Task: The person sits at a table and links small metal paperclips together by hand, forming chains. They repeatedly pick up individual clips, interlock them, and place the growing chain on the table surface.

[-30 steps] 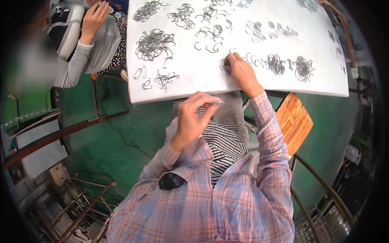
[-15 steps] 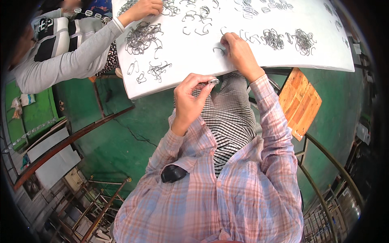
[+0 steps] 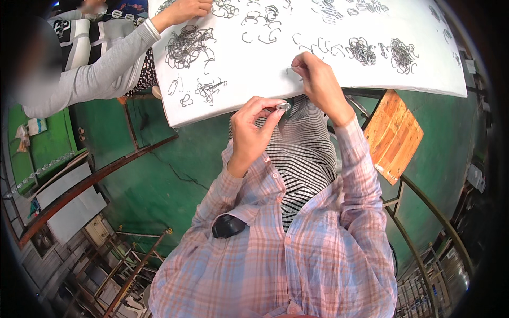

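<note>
Just off the near table edge, my left hand (image 3: 252, 130) pinches a small silver metal buckle piece (image 3: 284, 106) between thumb and fingertips. My right hand (image 3: 319, 85) is over the near part of the white table (image 3: 249, 69), its fingers closed together. A thin bent wire hook (image 3: 290, 70) shows at those fingertips, partly hidden by them. Loose C-shaped wire pieces (image 3: 328, 47) lie beyond the right hand. Farther right are two heaped wire piles, one nearer (image 3: 362, 51) and one beyond it (image 3: 401, 55).
At the left a co-worker's hand (image 3: 192, 7) reaches over the table, near a large wire pile (image 3: 189, 46). A smaller pile (image 3: 209, 91) lies by the left edge. A wooden stool top (image 3: 395, 138) stands right of my legs. A metal rail (image 3: 95, 188) crosses the left.
My right hand has drawn back a little toward me, and the wire hook now shows at its fingertips. My left hand keeps its pinch on the buckle piece, nearly in place.
</note>
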{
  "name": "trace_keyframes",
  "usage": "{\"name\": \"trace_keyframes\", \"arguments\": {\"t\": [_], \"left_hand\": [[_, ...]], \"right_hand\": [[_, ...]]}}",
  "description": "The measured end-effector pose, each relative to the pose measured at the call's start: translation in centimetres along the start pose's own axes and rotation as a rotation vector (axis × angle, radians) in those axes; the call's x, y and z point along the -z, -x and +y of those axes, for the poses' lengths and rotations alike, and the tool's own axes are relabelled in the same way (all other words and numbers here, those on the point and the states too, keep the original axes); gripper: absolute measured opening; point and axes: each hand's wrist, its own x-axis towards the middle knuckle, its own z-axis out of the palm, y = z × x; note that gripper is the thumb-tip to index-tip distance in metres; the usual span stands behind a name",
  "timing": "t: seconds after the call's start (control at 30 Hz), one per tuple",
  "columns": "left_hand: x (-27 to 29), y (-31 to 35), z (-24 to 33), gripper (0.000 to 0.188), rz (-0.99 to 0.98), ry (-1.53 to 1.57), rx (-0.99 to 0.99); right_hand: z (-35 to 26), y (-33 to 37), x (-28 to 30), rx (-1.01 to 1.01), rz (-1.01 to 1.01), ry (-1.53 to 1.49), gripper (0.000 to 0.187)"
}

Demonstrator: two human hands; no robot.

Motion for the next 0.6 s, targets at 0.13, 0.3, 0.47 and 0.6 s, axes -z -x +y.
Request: {"name": "trace_keyframes", "arguments": {"t": [0.13, 0.3, 0.47, 0.6], "left_hand": [[-0.3, 0.3, 0.3, 0.019, 0.086, 0.122, 0.119], [-0.7, 0.0, 0.3, 0.019, 0.111, 0.23, 0.133], [-1.0, 0.1, 0.6, 0.018, 0.05, 0.127, 0.081], [-0.5, -0.6, 0.4, 0.018, -0.023, 0.038, 0.003]], "right_hand": [[-4.2, 4.5, 1.4, -0.386, 0.109, -0.554, 0.008], [-5.7, 7.0, 0.4, -0.429, 0.197, -0.768, 0.007], [-6.0, 6.9, -0.4, -0.28, 0.296, -0.596, 0.007], [-6.5, 6.9, 0.1, -0.081, 0.343, -0.409, 0.01]]}}
